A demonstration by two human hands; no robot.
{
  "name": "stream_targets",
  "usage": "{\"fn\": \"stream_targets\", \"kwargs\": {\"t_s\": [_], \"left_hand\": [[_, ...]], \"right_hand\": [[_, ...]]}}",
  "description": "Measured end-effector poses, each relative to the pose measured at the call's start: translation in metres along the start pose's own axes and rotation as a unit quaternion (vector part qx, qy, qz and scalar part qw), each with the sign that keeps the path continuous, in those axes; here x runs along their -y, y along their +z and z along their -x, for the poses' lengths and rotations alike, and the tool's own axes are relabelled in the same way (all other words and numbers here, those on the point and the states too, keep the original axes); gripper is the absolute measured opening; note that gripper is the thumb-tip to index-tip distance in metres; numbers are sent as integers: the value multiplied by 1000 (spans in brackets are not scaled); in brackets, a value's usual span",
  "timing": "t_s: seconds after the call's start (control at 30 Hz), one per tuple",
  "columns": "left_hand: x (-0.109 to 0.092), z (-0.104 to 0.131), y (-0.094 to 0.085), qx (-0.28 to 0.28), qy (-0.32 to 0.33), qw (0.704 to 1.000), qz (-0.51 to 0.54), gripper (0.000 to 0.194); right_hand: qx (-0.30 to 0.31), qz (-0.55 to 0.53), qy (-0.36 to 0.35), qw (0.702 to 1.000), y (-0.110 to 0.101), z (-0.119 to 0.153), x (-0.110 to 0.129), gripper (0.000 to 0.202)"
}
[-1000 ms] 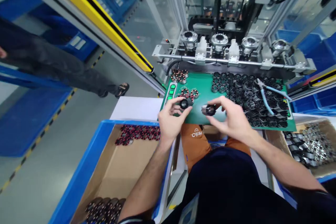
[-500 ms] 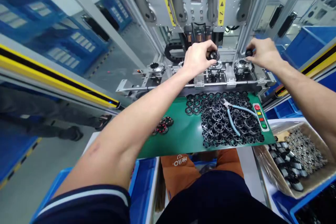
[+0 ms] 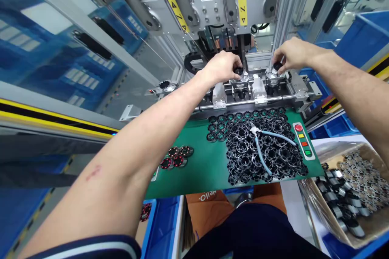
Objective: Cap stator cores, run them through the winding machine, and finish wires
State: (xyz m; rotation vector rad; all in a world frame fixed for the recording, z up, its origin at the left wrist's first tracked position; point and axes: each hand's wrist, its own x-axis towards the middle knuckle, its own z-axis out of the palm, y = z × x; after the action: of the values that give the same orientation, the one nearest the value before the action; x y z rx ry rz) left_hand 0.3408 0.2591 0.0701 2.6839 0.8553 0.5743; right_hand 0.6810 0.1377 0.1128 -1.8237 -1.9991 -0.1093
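Note:
My left hand [image 3: 225, 66] pinches a black stator core [image 3: 239, 71] at the top of a metal fixture [image 3: 241, 83] on the machine. To the right, my right hand [image 3: 290, 56] has its fingers closed round another black stator core [image 3: 277, 66], at the top of a second fixture [image 3: 272, 77]. Each core stands in line with its fixture; how deep either sits is hidden by my fingers. Farther left, a third fixture [image 3: 165, 85] shows a black ring on top, partly behind my left forearm.
Many black stator cores [image 3: 243, 145] cover the green work surface [image 3: 194, 170], with blue-handled nippers [image 3: 260, 151] on top. Several copper-wound stators [image 3: 179, 161] lie left. A button panel [image 3: 304, 141] is at right, beside a carton [image 3: 331, 214] of metal parts. Machine arms [image 3: 209, 8] hang above the fixtures.
Both hands have lowered the stator cores onto the fixtures, from just above them. The view has shifted a little, so the machine appears farther left and tilted.

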Motion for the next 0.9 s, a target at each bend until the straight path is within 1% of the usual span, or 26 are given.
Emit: {"fn": "stream_targets", "kwargs": {"t_s": [0.1, 0.17, 0.23, 0.3, 0.33, 0.37, 0.43, 0.5, 0.53, 0.57, 0.63, 0.7, 0.73, 0.77, 0.8, 0.83, 0.87, 0.9], "left_hand": [[4, -7, 2, 0, 11, 1000, 29, 59], [5, -11, 1, 12, 5, 999, 34, 56], [4, -15, -1, 33, -14, 999, 21, 49], [-2, -14, -3, 48, -45, 998, 7, 43], [-7, -9, -3, 49, -58, 997, 2, 42], [-13, -2, -1, 43, -63, 997, -5, 43], [-27, 22, 5, 17, -42, 999, -23, 52], [-42, 52, 18, -9, 1, 999, -35, 73], [-49, 66, 26, -12, 11, 999, -30, 83], [-56, 78, 35, -12, 11, 1000, -21, 87], [-66, 91, 48, -12, 0, 1000, -3, 87], [-69, 95, 52, -8, -8, 1000, 6, 88], [-65, 95, 49, -8, -8, 1000, 8, 92], [-57, 97, 41, -15, -5, 1000, 10, 98], [-45, 102, 30, -33, -1, 999, 11, 102], [-29, 110, 15, -62, -1, 998, 11, 105], [-9, 122, -2, -106, -1, 994, 8, 105], [12, 137, -20, -148, -18, 989, -1, 101]], "right_hand": [[119, 51, -36, 991, -6, -6, 6, 67], [158, 76, -46, 983, -9, -13, 9, 72], [189, 92, -49, 976, -11, -20, 10, 82], [212, 102, -49, 971, -13, -25, 9, 91], [217, 106, -49, 969, -14, -25, 9, 93], [218, 110, -48, 968, -13, -22, 9, 91], [206, 120, -45, 970, -9, -6, 12, 79], [183, 127, -43, 974, 0, 22, 18, 72], [170, 125, -47, 976, 5, 40, 22, 74], [156, 117, -56, 979, 11, 58, 26, 76], [106, 81, -79, 988, 20, 92, 35, 82], [64, 64, -72, 993, 25, 115, 41, 83], [51, 64, -59, 995, 26, 122, 44, 81], [44, 65, -44, 996, 26, 125, 45, 78], [40, 64, -33, 997, 27, 126, 46, 75], [35, 63, -26, 997, 27, 126, 46, 73], [29, 61, -24, 997, 27, 125, 47, 72], [19, 59, -25, 998, 28, 124, 46, 73]]}}
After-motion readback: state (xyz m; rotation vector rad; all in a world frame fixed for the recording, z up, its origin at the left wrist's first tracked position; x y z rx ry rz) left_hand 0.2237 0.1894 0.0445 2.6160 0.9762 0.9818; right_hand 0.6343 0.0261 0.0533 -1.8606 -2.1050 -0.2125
